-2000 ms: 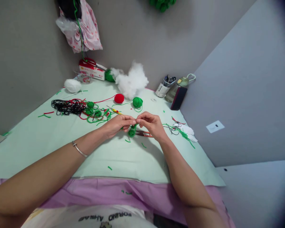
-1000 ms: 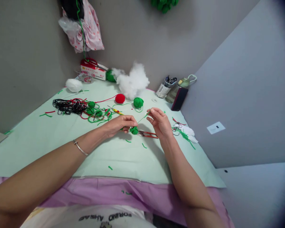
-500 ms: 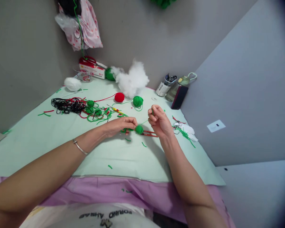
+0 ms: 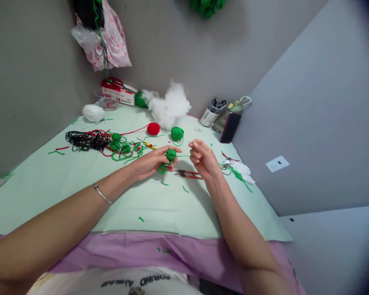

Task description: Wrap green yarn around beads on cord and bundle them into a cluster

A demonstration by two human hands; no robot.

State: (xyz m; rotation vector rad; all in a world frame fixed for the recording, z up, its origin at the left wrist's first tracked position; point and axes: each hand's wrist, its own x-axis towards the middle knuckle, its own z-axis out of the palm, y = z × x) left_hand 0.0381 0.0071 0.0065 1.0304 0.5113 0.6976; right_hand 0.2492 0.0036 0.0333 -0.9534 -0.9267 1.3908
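Note:
My left hand (image 4: 150, 162) pinches a small green crocheted piece (image 4: 169, 157), a ball with a loop hanging below it, just above the pale green mat (image 4: 80, 192). A thin green yarn strand (image 4: 184, 155) runs from the piece to my right hand (image 4: 203, 159). That hand is closed around the strand's end; whether a needle is in it I cannot make out. Red thread snips (image 4: 188, 175) lie on the mat under my hands.
A tangle of black, red and green yarn (image 4: 95, 141) lies at the left. Behind are a red yarn ball (image 4: 153, 128), a green yarn ball (image 4: 176, 133), white stuffing (image 4: 170, 107), a white ball (image 4: 92, 112), a tool cup (image 4: 211, 112) and a bottle (image 4: 230, 116).
My right hand drew the green strand out to the right, away from the piece. My left hand turned the green piece upward, and it now sits at the fingertips.

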